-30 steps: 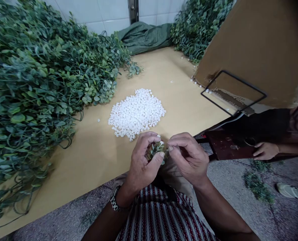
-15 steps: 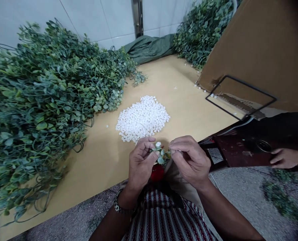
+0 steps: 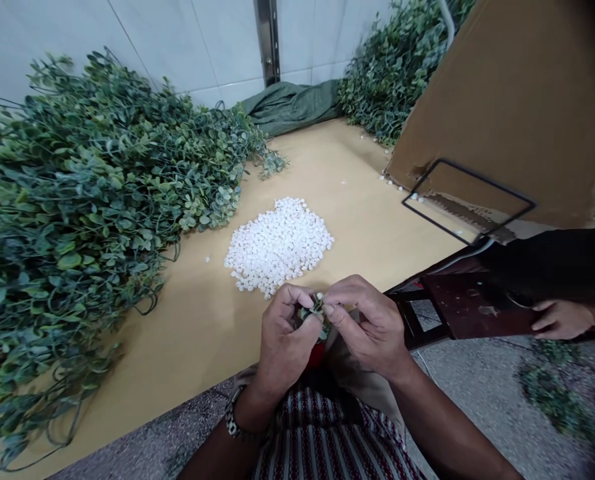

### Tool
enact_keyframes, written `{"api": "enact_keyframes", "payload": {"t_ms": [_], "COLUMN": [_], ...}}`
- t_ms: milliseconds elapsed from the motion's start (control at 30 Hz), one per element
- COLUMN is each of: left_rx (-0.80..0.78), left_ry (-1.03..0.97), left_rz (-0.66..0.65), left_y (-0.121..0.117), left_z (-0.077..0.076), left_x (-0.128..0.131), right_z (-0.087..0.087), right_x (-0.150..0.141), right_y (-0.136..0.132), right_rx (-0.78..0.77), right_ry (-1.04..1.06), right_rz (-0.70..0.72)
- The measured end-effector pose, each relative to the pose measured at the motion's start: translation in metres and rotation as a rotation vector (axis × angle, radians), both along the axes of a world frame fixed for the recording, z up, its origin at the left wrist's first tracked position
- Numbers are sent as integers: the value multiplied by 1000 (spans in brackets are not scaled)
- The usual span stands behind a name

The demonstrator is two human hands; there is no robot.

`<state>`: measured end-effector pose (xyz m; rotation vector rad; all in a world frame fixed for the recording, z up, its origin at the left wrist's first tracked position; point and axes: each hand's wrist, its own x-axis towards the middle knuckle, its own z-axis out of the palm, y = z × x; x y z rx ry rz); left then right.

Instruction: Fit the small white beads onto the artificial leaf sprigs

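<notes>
My left hand (image 3: 288,333) is closed on a small sprig of artificial greenery (image 3: 307,312), pinching it between thumb and fingers. My right hand (image 3: 370,327) has its thumb and forefinger pinched together right against the tip of that sprig; whatever is between them is too small and hidden to name. A tiny white piece (image 3: 320,295) shows at the top, where the fingertips of both hands meet. Just beyond my hands a pile of small white bead-like pieces (image 3: 280,243) lies on the tan tabletop (image 3: 202,333).
A large heap of artificial greenery (image 3: 102,173) covers the table's left side; another heap (image 3: 387,73) stands at the back right. A cardboard sheet (image 3: 502,107) leans at right near a black wire frame (image 3: 470,200). Another person's hand (image 3: 562,319) rests by a dark red stool (image 3: 462,307).
My right hand has moved left, its fingertips now meeting the sprig in my left hand. Leaves that showed between the hands are now mostly covered. The view has shifted slightly.
</notes>
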<state>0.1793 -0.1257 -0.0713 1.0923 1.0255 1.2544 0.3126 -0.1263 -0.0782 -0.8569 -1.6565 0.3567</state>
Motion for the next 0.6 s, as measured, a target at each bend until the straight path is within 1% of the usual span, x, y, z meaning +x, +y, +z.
{"api": "enact_keyframes", "payload": {"t_ms": [100,233,333,400,500,600], "left_rx": [-70,-127,-140,-154,-184,-180], "left_ry": [-147,-262,-339,-361,-337,-317], "left_rz": [-22,35,42,37,70,95], "left_y": [0,-1,0,1,2,2], "left_z": [-2,-2,-1,0,2,1], "left_x": [3,8,10,10,10,10], "right_z": [-5,-10,-12,-13,-13,-14], "right_x": [-2,-7,-9,-10,-11,-11], "right_y": [0,-2,-2,-2,-2,-4], "right_rx": [-15,-35,-35,-32,-26,-20], "right_ry": [46,73,84,88,70,32], "right_rz": [-48,-103,-124,-125,-105,-103]}}
